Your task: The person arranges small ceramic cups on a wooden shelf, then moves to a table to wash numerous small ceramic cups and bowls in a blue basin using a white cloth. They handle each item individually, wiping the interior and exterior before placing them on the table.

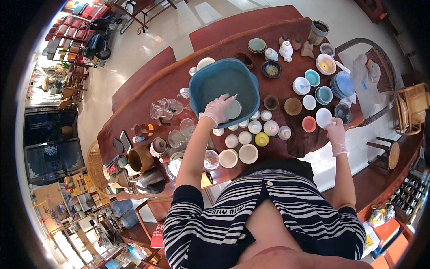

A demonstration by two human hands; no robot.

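Observation:
My left hand [217, 109], in a thin clear glove, reaches into a blue plastic basin [257, 90] of cloudy water. Its fingers are around a pale cup [233, 109] near the basin's front wall. Off to the right, my gloved right hand [336, 131] grips the rim of a white cup [324, 117] above the table's right end. Close to that cup are an orange-red cup [308, 124], a small white cup [309, 102] and a dark glass bowl [342, 113]. Several white cups and a yellow cup [261, 139] stand in front of the basin.
The wooden table [161, 90] also carries clear glass pitchers [168, 107] on the left and a stack of blue plates [342, 84] on the right. A wooden bowl [140, 159] and a phone [125, 141] lie at the left end. A wicker chair [379, 74] stands beyond the right end.

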